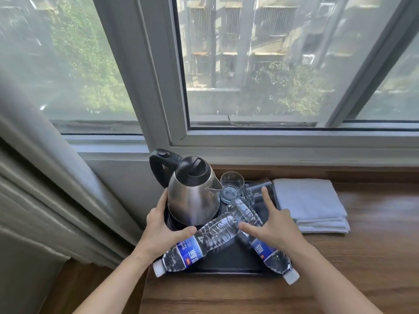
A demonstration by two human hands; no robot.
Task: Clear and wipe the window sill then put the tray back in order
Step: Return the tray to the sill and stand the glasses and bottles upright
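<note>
Both bottles, left bottle (199, 248) and right bottle (267, 245), are seen lying crossed on tray (226, 262), on sill (362, 257); left hand (162, 232) spread against kettle (192, 196); right hand (275, 225) spread, nothing held; clearing judged barely started; kettle lift likely next; towel (308, 202) folded beside tray.

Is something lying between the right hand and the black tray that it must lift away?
Yes. Two clear plastic water bottles lie crossed on the black tray, directly under the right hand.

Kettle (193, 196), crossed bottles (204, 243) crowd tray (226, 266); bare sill (374, 257) right.
</note>
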